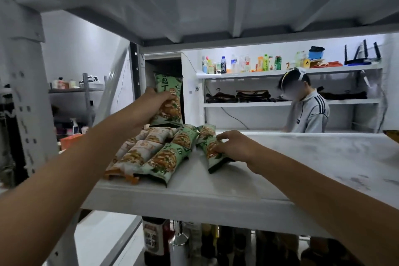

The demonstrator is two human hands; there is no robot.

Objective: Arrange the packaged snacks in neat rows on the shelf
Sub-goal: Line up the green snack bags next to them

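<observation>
On the white shelf (216,192) lies a loose pile of snack packets (151,155), some green and some pale with orange ends. My left hand (153,103) grips one green packet (169,101) and holds it upright above the back of the pile. To the right of the pile, my right hand (233,147) rests on another green packet (212,153) that lies flat on the shelf, with its fingers curled over the top.
The shelf board stretches bare to the right. A shelf above hangs close overhead. Bottles and jars (164,242) stand on the level below. A grey upright post (28,93) is at left. A person in a grey jacket (308,110) stands behind the shelf by wall shelves.
</observation>
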